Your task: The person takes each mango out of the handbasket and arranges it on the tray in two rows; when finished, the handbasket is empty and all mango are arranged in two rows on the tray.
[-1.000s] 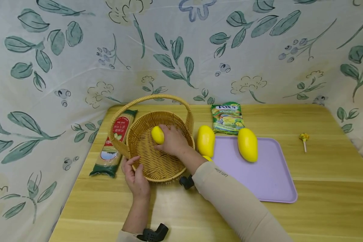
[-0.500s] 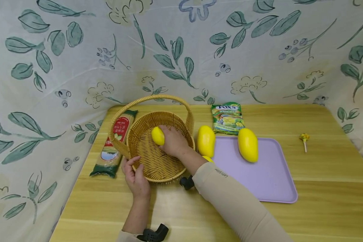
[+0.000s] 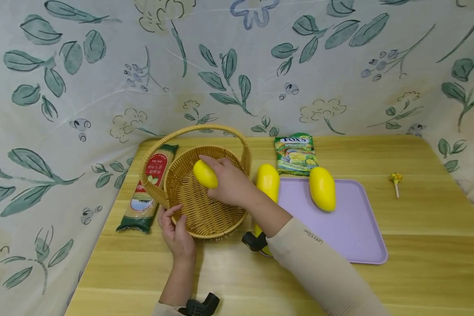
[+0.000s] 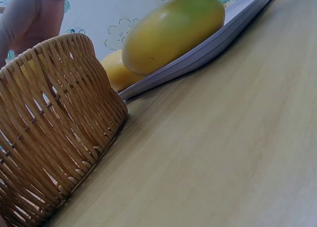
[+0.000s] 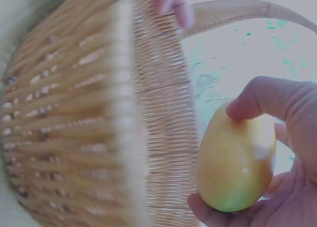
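Note:
My right hand (image 3: 231, 182) grips a yellow mango (image 3: 205, 174) over the wicker basket (image 3: 193, 219). In the right wrist view the thumb presses one side of the mango (image 5: 235, 162), with fingers beneath and behind it. My left hand (image 3: 178, 235) holds the basket's front-left rim, its fingertips bent over the edge. The left wrist view shows the basket's woven side (image 4: 59, 118) close up, with a green-and-yellow mango (image 4: 173, 33) on the tray beyond.
Right of the basket lies a lilac tray (image 3: 355, 237) with a mango (image 3: 322, 188) on it. Another mango (image 3: 267, 182) lies by its left edge, and more yellow shows under my forearm. Behind is a green candy bag (image 3: 296, 156); a lollipop (image 3: 396, 180) and pasta pack (image 3: 146, 197) flank these.
My right hand has risen a little with the mango, which is now tilted and nearer the top of the basket. The left hand stays at the rim.

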Demonstrator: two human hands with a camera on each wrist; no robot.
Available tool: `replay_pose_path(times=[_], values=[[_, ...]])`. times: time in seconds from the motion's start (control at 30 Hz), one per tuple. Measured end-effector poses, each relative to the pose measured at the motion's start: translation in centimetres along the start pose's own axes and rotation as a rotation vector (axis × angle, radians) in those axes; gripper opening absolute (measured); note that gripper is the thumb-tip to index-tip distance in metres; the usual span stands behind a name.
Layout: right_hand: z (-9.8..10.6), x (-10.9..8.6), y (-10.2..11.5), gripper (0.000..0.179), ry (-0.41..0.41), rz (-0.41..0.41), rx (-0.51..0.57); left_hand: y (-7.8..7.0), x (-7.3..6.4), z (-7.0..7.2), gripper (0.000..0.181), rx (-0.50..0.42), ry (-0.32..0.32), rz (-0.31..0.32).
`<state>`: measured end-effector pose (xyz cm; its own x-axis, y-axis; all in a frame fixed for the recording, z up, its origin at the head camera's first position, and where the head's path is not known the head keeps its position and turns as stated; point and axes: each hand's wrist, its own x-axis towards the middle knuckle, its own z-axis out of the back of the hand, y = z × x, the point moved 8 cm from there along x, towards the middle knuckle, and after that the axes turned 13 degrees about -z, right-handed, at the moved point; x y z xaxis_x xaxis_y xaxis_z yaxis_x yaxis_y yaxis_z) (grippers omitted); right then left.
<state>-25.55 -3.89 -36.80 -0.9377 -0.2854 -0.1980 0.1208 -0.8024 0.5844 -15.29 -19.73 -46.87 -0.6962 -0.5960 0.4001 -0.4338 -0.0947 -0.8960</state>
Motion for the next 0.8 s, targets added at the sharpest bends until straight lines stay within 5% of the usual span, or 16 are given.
replay_pose_path(times=[0.43, 0.8], values=[[1.9, -5.4, -0.8, 0.075, -0.060, 0.178, -0.035, 0.0, 0.0, 0.2, 0.025, 0.006, -0.016, 0.020], [2.4, -9.0, -6.0, 0.086, -0.037, 0.082, 0.079, 0.0, 0.0, 0.1, 0.024, 0.004, -0.012, 0.003]])
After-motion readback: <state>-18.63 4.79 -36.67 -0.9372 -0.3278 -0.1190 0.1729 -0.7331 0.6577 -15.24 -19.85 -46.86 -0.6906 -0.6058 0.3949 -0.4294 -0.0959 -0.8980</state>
